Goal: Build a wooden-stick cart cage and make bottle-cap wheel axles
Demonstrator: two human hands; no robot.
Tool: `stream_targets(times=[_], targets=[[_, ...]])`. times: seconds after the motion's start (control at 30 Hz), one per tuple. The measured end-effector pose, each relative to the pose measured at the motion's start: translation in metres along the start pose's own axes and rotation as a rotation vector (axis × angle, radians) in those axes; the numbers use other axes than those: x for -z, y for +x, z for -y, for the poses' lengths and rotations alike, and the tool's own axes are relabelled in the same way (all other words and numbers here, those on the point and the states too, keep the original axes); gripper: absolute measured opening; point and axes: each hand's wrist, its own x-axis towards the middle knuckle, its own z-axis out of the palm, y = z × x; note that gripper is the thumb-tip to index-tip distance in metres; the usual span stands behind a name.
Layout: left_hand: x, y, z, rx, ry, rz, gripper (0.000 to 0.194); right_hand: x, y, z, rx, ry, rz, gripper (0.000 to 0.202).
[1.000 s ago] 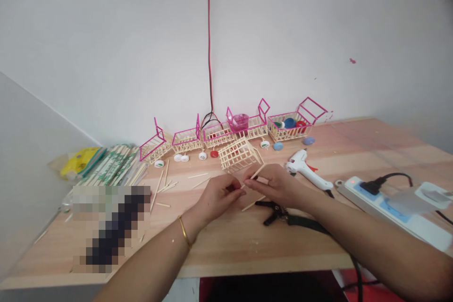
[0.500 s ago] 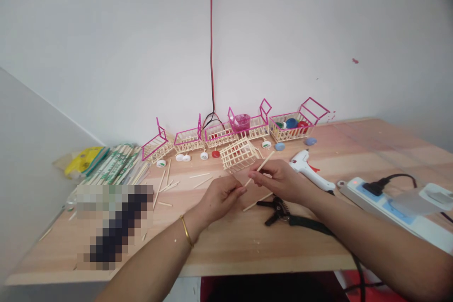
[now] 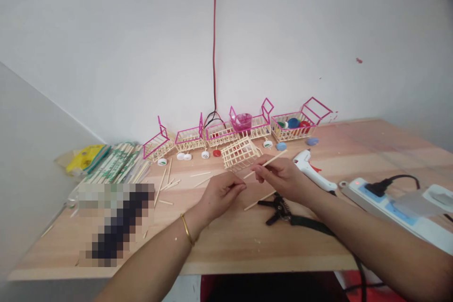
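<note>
My right hand (image 3: 281, 177) pinches a thin pale wooden stick (image 3: 274, 158), which slants up to the right. Close to the stick's lower end is my left hand (image 3: 222, 196), its thumb and forefinger pressed together; whatever may be between them is hidden. Just beyond my hands lies a small wooden-stick basket (image 3: 239, 153) without painted bars, tilted on the table. Beneath my right hand rest black-jawed cutters (image 3: 279, 210) with a dark green handle, and another stick (image 3: 253, 204) lies beside their jaws.
Several stick carts with magenta rims (image 3: 189, 139) line the wall, bottle caps (image 3: 205, 155) before them. A white glue gun (image 3: 313, 172) and a power strip (image 3: 375, 203) are at right. Loose sticks (image 3: 161, 186) and paper-wrapped chopsticks (image 3: 115, 165) lie left, near a blurred patch.
My right hand has shifted slightly right with the stick, drawing its lower end away from my left fingertips. The stick now slants more flatly. My left hand stays almost in place.
</note>
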Motion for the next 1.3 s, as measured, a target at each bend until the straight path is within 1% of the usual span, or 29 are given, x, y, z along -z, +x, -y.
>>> stream_targets(times=[0.13, 0.2, 0.3, 0.4, 0.5, 0.57, 0.7, 0.83, 0.93, 1.03, 1.2, 1.3], targets=[[0.000, -0.001, 0.000, 0.083, 0.045, -0.060, 0.025, 0.000, 0.001, -0.001, 0.022, -0.048, -0.041, 0.030], [0.000, -0.001, 0.003, 0.132, 0.051, -0.115, 0.021, 0.001, 0.001, -0.003, 0.023, -0.097, -0.103, 0.029], [-0.001, 0.000, 0.013, 0.250, 0.038, -0.227, 0.014, 0.005, 0.002, -0.006, 0.018, -0.174, -0.208, 0.026], [-0.002, 0.003, 0.025, 0.354, 0.029, -0.334, 0.023, 0.009, 0.005, -0.010, 0.014, -0.305, -0.294, 0.030], [-0.004, 0.005, 0.035, 0.334, -0.015, -0.360, 0.033, 0.013, 0.009, -0.017, 0.044, -0.391, -0.363, 0.030], [-0.006, 0.005, 0.039, 0.316, -0.100, -0.338, 0.035, 0.015, 0.012, -0.025, 0.062, -0.363, -0.346, 0.028], [-0.008, 0.005, 0.047, 0.340, -0.259, -0.297, 0.036, 0.015, 0.014, -0.038, 0.060, -0.342, -0.244, 0.029], [-0.009, 0.005, 0.053, 0.340, -0.273, -0.282, 0.033, 0.013, 0.013, -0.040, -0.044, -0.385, -0.097, 0.033], [-0.007, 0.006, 0.054, 0.339, -0.250, -0.289, 0.028, 0.012, 0.013, -0.036, -0.079, -0.393, -0.036, 0.034], [-0.006, 0.007, 0.053, 0.331, -0.246, -0.298, 0.023, 0.012, 0.014, -0.033, -0.037, -0.369, -0.031, 0.034], [-0.005, 0.007, 0.052, 0.343, -0.242, -0.299, 0.024, 0.011, 0.015, -0.036, -0.032, -0.376, -0.036, 0.037], [-0.005, 0.007, 0.048, 0.356, -0.218, -0.313, 0.024, 0.013, 0.014, -0.038, -0.026, -0.381, -0.102, 0.037]])
